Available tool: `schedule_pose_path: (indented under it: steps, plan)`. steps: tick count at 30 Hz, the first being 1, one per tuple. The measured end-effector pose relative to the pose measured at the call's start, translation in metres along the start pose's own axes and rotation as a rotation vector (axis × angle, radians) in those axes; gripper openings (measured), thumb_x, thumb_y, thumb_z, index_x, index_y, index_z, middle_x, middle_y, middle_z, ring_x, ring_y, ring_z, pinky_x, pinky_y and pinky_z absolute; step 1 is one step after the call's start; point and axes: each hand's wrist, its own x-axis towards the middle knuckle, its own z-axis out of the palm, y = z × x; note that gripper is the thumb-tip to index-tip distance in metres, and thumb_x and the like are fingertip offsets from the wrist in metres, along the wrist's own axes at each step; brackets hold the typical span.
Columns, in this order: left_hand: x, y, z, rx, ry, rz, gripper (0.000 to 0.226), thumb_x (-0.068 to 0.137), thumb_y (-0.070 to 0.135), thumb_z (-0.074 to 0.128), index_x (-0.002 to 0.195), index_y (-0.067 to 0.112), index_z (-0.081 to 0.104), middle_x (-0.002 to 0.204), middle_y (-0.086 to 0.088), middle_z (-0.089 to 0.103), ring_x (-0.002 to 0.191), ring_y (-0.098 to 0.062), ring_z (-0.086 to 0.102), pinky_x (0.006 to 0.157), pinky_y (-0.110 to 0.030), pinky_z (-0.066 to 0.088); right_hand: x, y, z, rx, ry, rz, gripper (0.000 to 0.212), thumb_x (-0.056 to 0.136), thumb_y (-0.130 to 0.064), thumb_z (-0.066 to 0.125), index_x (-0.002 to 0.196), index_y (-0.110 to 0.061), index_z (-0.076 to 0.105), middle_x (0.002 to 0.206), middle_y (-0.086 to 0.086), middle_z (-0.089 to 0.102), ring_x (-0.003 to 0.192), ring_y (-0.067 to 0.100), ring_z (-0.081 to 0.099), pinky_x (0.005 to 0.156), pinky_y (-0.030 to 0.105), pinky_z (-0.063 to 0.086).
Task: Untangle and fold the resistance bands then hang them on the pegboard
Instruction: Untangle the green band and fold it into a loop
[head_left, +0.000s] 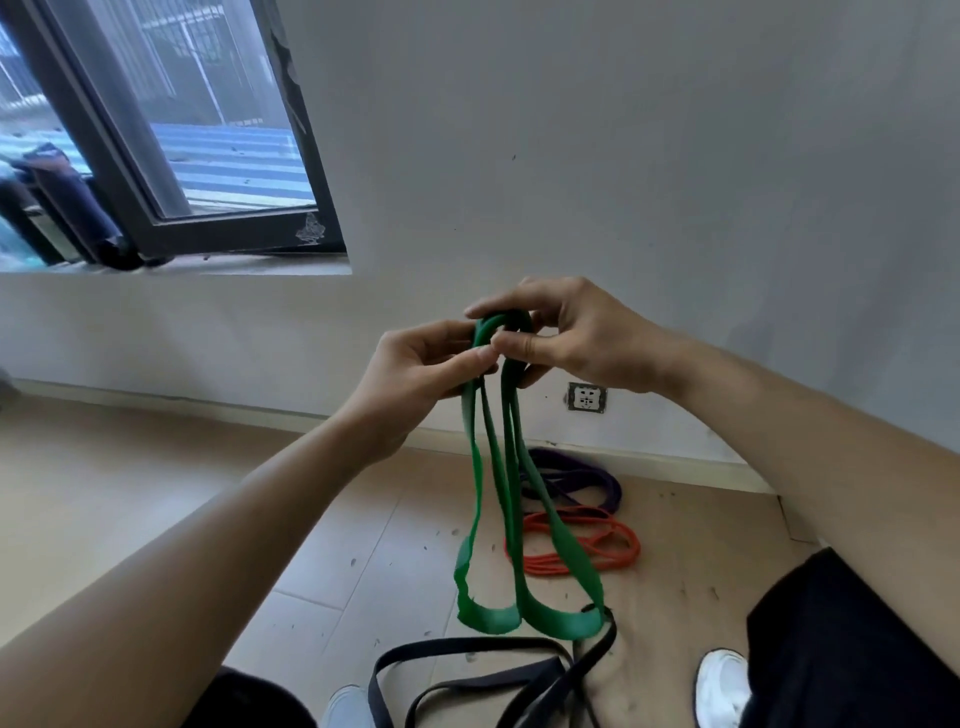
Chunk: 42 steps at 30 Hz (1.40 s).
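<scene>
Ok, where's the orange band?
The orange band lies coiled on the floor, right of centre in the head view, just nearer than the purple band by the wall, partly behind the hanging green band.

Soft daylight enters by the window (171, 130); panes washed pale, mildly overexposed. Right of the window the wall (649, 156) is evenly lit, grey cast. Below the window the floor (156, 493) carries only faint, diffuse shadows. Wide-angle bend: window frame leans hard. Lower right of the window the green band (491, 621) is slightly soft; compression smear throughout.

Free floor (156, 493) left; black band (467, 646) underfoot.
</scene>
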Motion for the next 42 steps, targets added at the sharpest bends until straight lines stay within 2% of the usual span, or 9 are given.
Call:
schedule_pose_path:
  steps: [3, 7, 10, 17, 25, 29, 35, 38, 42]
  plan:
    - [0.003, -0.003, 0.008, -0.003, -0.024, -0.011, 0.042, 0.085, 0.028, 0.072, 0.123, 0.010, 0.069, 0.112, -0.014, 0.077, 0.108, -0.030, 0.073, 0.100, -0.049, 0.056, -0.004, 0.001, -0.006, 0.023, 0.010, 0.001, 0.026, 0.095, -0.008, 0.067, 0.121, -0.007, 0.070, 0.105, 0.009, 0.069, 0.094, 0.024, 0.075, 0.074, 0.045, 0.065]
    - [0.005, -0.009, 0.017, -0.038, -0.125, -0.048, 0.054, 0.084, 0.021, 0.079, 0.134, 0.014, 0.060, 0.119, -0.011, 0.074, 0.112, -0.025, 0.072, 0.098, -0.038, 0.056, -0.007, 0.003, -0.010, 0.052, 0.086, -0.026, 0.022, 0.095, -0.003, 0.066, 0.117, 0.000, 0.069, 0.102, 0.016, 0.069, 0.091, 0.027, 0.076, 0.075, 0.045, 0.065]
    - [0.004, -0.018, 0.029, 0.044, -0.180, -0.082, 0.063, 0.079, 0.017, 0.086, 0.135, 0.020, 0.059, 0.121, -0.009, 0.072, 0.112, -0.021, 0.071, 0.099, -0.039, 0.057, -0.009, 0.001, -0.018, 0.104, 0.157, -0.051, 0.022, 0.096, -0.002, 0.064, 0.117, 0.003, 0.067, 0.102, 0.025, 0.069, 0.086, 0.030, 0.076, 0.075, 0.044, 0.064]
    - [0.012, -0.039, 0.058, 0.141, -0.120, -0.112, 0.040, 0.080, 0.014, 0.086, 0.115, 0.015, 0.066, 0.102, -0.008, 0.075, 0.096, -0.019, 0.074, 0.089, -0.033, 0.060, -0.018, 0.000, -0.035, 0.319, 0.326, -0.076, 0.018, 0.097, 0.000, 0.061, 0.115, 0.003, 0.065, 0.104, 0.041, 0.061, 0.093, 0.047, 0.071, 0.079, 0.046, 0.063]
    - [0.020, -0.048, 0.055, 0.228, -0.248, -0.166, 0.025, 0.086, 0.015, 0.080, 0.105, 0.017, 0.064, 0.086, -0.002, 0.067, 0.080, -0.013, 0.070, 0.076, -0.027, 0.058, -0.028, 0.013, -0.072, 0.621, 0.535, -0.031, 0.013, 0.100, -0.001, 0.055, 0.108, -0.005, 0.065, 0.097, 0.015, 0.065, 0.089, 0.032, 0.073, 0.080, 0.045, 0.061]
    - [0.027, -0.040, 0.046, 0.224, -0.208, -0.191, 0.036, 0.080, 0.023, 0.085, 0.109, 0.008, 0.068, 0.098, -0.016, 0.073, 0.090, -0.026, 0.075, 0.086, -0.036, 0.062, -0.038, 0.040, -0.096, 0.740, 0.553, 0.076, 0.017, 0.102, -0.002, 0.050, 0.107, -0.007, 0.066, 0.098, 0.014, 0.061, 0.091, 0.030, 0.073, 0.084, 0.044, 0.060]
    - [0.034, -0.028, 0.026, 0.094, 0.000, -0.172, 0.071, 0.045, 0.057, 0.095, 0.100, 0.016, 0.076, 0.088, -0.007, 0.077, 0.083, -0.026, 0.075, 0.085, -0.036, 0.061, -0.057, 0.078, -0.111, 0.743, 0.450, 0.308, 0.018, 0.103, -0.003, 0.050, 0.110, -0.009, 0.066, 0.111, 0.017, 0.064, 0.099, 0.033, 0.072, 0.081, 0.045, 0.061]
    - [0.032, -0.022, 0.020, 0.082, 0.041, -0.127, 0.051, 0.057, 0.045, 0.091, 0.097, 0.017, 0.078, 0.081, -0.003, 0.072, 0.076, -0.020, 0.067, 0.080, -0.033, 0.059, -0.062, 0.090, -0.109, 0.597, 0.275, 0.469, 0.016, 0.101, -0.001, 0.054, 0.113, -0.008, 0.062, 0.113, 0.019, 0.064, 0.108, 0.036, 0.068, 0.086, 0.050, 0.060]
    - [0.027, -0.013, 0.012, 0.092, 0.032, -0.099, 0.041, 0.062, 0.042, 0.092, 0.095, 0.021, 0.080, 0.081, -0.003, 0.071, 0.074, -0.015, 0.063, 0.075, -0.030, 0.054, -0.059, 0.093, -0.091, 0.147, -0.022, 0.656, 0.018, 0.092, 0.003, 0.065, 0.108, -0.004, 0.061, 0.114, 0.017, 0.070, 0.105, 0.027, 0.069, 0.097, 0.057, 0.055]
